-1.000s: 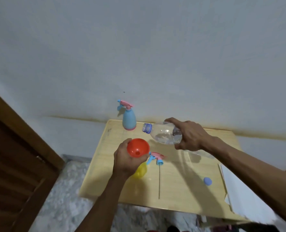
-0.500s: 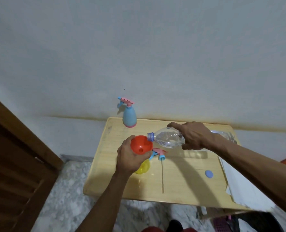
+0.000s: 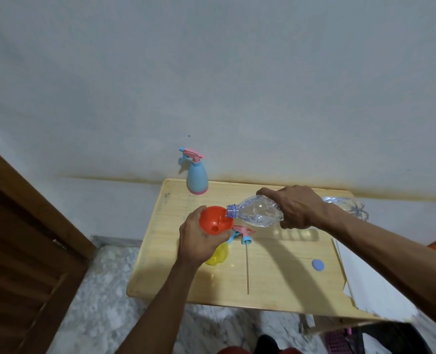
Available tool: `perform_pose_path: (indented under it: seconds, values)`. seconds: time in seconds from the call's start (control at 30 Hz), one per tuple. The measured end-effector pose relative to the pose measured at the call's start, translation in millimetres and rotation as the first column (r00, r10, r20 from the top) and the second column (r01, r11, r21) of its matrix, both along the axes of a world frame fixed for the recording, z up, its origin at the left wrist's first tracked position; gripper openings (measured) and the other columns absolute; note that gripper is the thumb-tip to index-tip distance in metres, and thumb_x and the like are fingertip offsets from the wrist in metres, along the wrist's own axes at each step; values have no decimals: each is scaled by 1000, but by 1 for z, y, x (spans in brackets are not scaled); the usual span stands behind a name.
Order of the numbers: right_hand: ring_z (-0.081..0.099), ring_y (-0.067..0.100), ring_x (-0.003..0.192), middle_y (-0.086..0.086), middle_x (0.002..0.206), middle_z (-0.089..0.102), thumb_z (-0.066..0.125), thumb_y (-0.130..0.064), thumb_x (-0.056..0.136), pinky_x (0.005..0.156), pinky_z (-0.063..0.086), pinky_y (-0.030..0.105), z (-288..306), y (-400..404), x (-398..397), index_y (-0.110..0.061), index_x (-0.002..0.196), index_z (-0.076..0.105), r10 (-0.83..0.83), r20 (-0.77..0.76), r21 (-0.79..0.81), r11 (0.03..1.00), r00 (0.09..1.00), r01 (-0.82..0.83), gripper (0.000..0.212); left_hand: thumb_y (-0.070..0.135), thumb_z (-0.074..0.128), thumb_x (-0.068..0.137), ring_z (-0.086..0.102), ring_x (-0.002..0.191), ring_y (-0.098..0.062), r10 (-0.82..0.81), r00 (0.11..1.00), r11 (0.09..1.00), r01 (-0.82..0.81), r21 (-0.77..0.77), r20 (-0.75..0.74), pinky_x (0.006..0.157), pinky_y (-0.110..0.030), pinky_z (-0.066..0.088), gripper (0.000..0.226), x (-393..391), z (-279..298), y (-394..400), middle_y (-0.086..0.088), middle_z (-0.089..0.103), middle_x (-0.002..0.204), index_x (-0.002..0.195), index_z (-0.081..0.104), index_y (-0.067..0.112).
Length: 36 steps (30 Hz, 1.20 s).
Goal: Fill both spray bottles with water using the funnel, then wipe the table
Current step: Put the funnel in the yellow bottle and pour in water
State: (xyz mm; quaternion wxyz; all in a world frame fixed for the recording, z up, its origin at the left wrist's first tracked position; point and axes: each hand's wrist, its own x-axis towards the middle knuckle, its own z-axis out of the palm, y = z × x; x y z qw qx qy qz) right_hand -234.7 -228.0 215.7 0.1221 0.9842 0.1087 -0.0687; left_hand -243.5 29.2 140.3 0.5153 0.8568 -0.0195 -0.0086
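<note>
My left hand [image 3: 199,241] grips a red funnel [image 3: 213,221] that sits on top of a yellow spray bottle [image 3: 218,255], most of which is hidden behind the hand. My right hand [image 3: 296,208] holds a clear plastic water bottle [image 3: 255,212] tipped sideways, its blue-ringed mouth resting over the funnel's rim. A blue spray bottle [image 3: 197,178] with a pink trigger head stands upright at the far edge of the wooden table [image 3: 275,277]. A loose pink and blue sprayer head [image 3: 242,232] with its long tube lies on the table just right of the funnel.
A blue bottle cap [image 3: 317,264] lies on the table to the right. White paper sheets [image 3: 365,277] cover the right edge. A crumpled clear plastic bottle [image 3: 347,208] lies at the far right behind my forearm. A brown wooden door [image 3: 20,238] stands to the left.
The water bottle has dropped and moved left until its mouth reached the funnel. My left hand has kept the funnel on the yellow bottle.
</note>
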Motion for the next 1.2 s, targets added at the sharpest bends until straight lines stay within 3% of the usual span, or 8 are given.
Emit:
perform_pose_path:
  seconds: [0.17,0.37,0.6,0.87,1.2]
  values:
    - [51,25,74,-2,108,69,73,-35,76,63,46,33,1,2,0,-40,147,21,-2,0,-16,1000,1000,2,88,36,96,60,56,101,-13,-4,1000,1000,4,-11,8,83,-25,44,84,-3,3,0,9,57,113,133,56,19]
    - [57,27,77,-1,109,69,72,-32,77,61,44,31,4,3,-2,-40,147,21,-8,1,-31,999,1000,8,87,33,95,62,56,100,-14,-14,999,1000,14,-12,31,80,-25,44,80,-4,4,1,10,56,110,130,58,19]
    - [51,25,74,-1,110,68,72,-32,77,62,46,32,7,2,-7,-40,147,22,-21,0,-32,999,1000,21,87,40,95,60,57,105,-15,-11,1000,1000,10,14,25,82,-26,47,87,-3,0,1,8,58,118,135,54,21]
    - [61,26,77,0,104,69,73,-33,75,63,51,34,8,0,-8,-40,145,22,-28,11,-30,999,1000,28,87,41,95,60,55,106,-15,-6,1000,1000,6,20,11,83,-28,48,89,-3,0,1,8,57,119,136,53,22]
    - [58,26,74,2,102,70,74,-36,74,60,43,31,8,-1,-8,-42,146,21,-42,21,7,999,999,42,89,43,94,61,54,107,-14,-4,1000,1000,4,26,-3,84,-28,47,90,-3,0,2,11,54,118,137,52,23]
